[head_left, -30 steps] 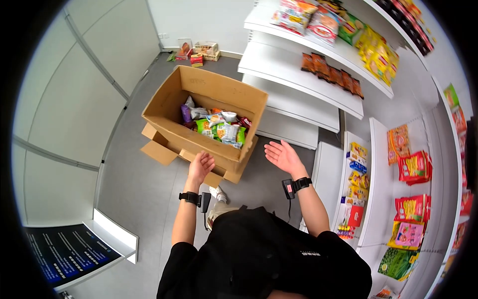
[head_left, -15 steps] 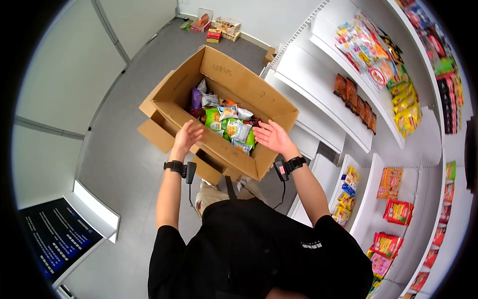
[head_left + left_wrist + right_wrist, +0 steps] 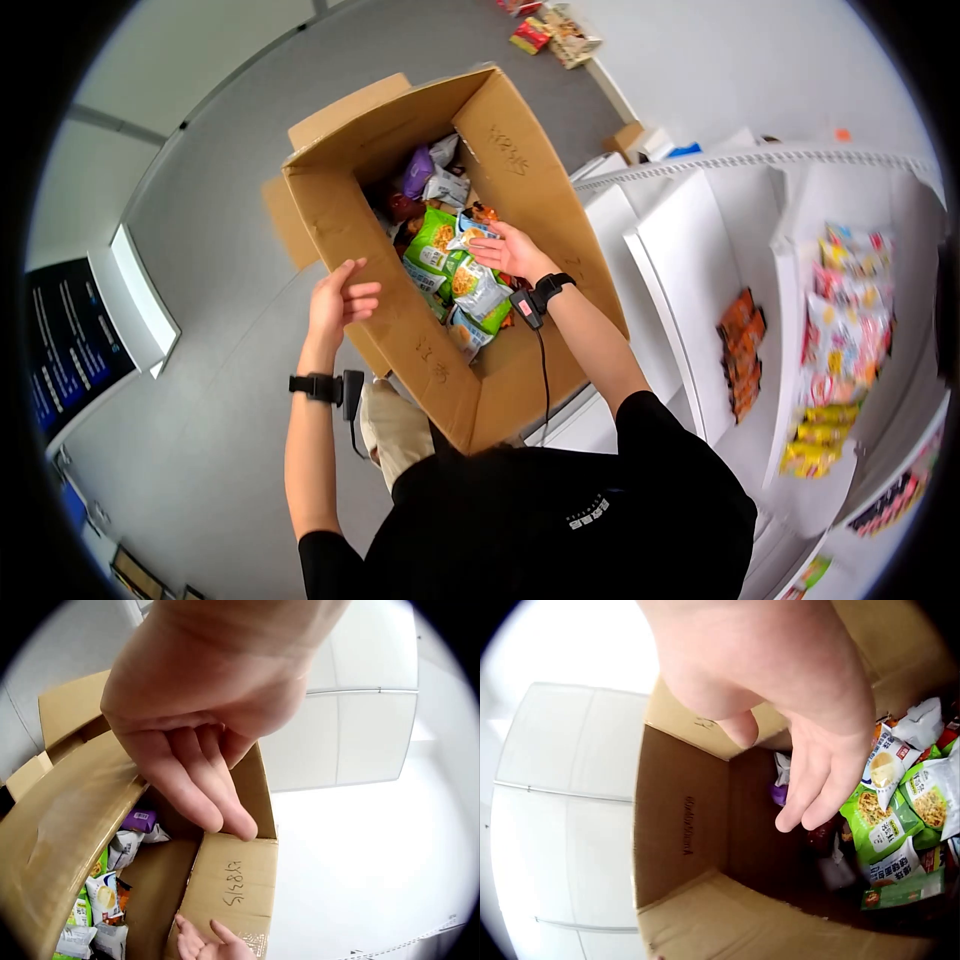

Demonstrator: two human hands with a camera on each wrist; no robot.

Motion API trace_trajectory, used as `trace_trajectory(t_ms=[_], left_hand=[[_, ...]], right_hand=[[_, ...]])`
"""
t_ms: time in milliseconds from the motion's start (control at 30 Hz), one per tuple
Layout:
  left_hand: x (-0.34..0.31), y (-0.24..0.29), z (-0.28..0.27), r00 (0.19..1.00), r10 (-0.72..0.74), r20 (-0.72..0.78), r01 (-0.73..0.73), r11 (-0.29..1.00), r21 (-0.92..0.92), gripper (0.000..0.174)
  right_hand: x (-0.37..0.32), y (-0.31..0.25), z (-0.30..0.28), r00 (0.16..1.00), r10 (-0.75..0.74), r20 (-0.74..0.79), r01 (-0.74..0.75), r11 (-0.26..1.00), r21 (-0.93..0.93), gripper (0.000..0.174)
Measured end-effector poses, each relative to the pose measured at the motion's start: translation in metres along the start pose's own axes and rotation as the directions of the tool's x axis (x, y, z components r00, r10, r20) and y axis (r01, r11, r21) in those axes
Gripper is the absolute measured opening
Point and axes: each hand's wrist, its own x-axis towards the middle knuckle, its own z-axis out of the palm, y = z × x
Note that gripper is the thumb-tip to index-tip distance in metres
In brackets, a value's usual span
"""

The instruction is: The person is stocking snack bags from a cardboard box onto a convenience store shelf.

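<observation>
A large cardboard box (image 3: 525, 150) stands open on the floor in front of me, with bagged snacks inside. Green bags (image 3: 432, 240) lie in the middle of the pile, a purple packet (image 3: 418, 172) towards its far end. My right hand (image 3: 515, 255) is over the opening above the bags, fingers extended and holding nothing. Beside the box's left wall is my left hand (image 3: 340, 302), its fingers loosely bent and nothing in them. In the right wrist view the fingers (image 3: 817, 780) overlap the box's dark interior, with a green noodle-picture bag (image 3: 881, 825) to their right.
White shelving (image 3: 690, 290) stands close on the right, bearing brown snack packs (image 3: 741, 355) and yellow bags (image 3: 815, 440). Small boxes (image 3: 570, 38) sit on the floor by the far wall. A dark sign panel (image 3: 75, 350) is at the left.
The head view has turned right and come nearer the box. My right hand has moved from beside the box to over its opening. The left hand has come up beside its left wall.
</observation>
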Motion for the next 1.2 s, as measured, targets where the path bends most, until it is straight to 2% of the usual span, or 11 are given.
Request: trace_trajectory(t_ms=[133,167,367,467,533,600,700,800,900,1100,1200], left_hand=[[0.002,0.01,0.011,0.991,-0.008,-0.135,0.011,1.0,0.024,0.042],[0.002,0.012,0.013,0.985,-0.015,-0.172,0.019,1.0,0.021,0.043],[0.011,0.013,0.013,0.954,-0.1,-0.284,0.105,0.994,0.005,0.043],[0.015,0.015,0.018,0.93,-0.105,-0.352,0.122,0.992,0.027,0.042],[0.015,0.017,0.019,0.918,-0.113,-0.38,0.136,0.99,0.033,0.042],[0.016,0.017,0.018,0.913,-0.115,-0.392,0.139,0.99,0.034,0.042],[0.017,0.017,0.021,0.911,-0.1,-0.4,0.124,0.992,0.034,0.042],[0.014,0.016,0.024,0.914,-0.088,-0.396,0.119,0.991,0.056,0.042],[0.013,0.014,0.023,0.92,-0.083,-0.384,0.109,0.993,0.047,0.043],[0.007,0.008,0.018,0.959,-0.052,-0.277,0.069,0.996,0.05,0.044],[0.004,0.001,0.013,0.98,-0.024,-0.196,0.03,0.999,0.029,0.043]], right_hand=[[0.117,0.001,-0.054,0.989,0.121,-0.08,-0.122,0.993,-0.002,0.06],[0.134,-0.003,-0.056,0.978,0.131,-0.163,-0.134,0.991,-0.007,0.057],[0.225,0.007,-0.078,0.93,-0.044,-0.365,0.002,0.993,-0.115,0.048],[0.264,0.018,-0.098,0.936,-0.006,-0.352,0.022,0.999,0.042,0.044],[0.275,0.023,-0.1,0.907,-0.028,-0.419,0.053,0.997,0.048,0.042],[0.267,0.023,-0.092,0.887,-0.065,-0.458,0.062,0.998,-0.021,0.041],[0.258,0.03,-0.097,0.89,-0.067,-0.451,0.091,0.995,0.031,0.046],[0.219,0.028,-0.069,0.91,-0.095,-0.404,0.116,0.993,0.028,0.051],[0.189,0.043,-0.049,0.949,-0.106,-0.297,0.155,0.977,0.145,0.051],[0.105,0.058,-0.007,0.975,-0.135,-0.179,0.197,0.894,0.403,0.031],[0.044,0.057,0.011,0.966,-0.161,-0.202,0.242,0.839,0.488,0.03]])
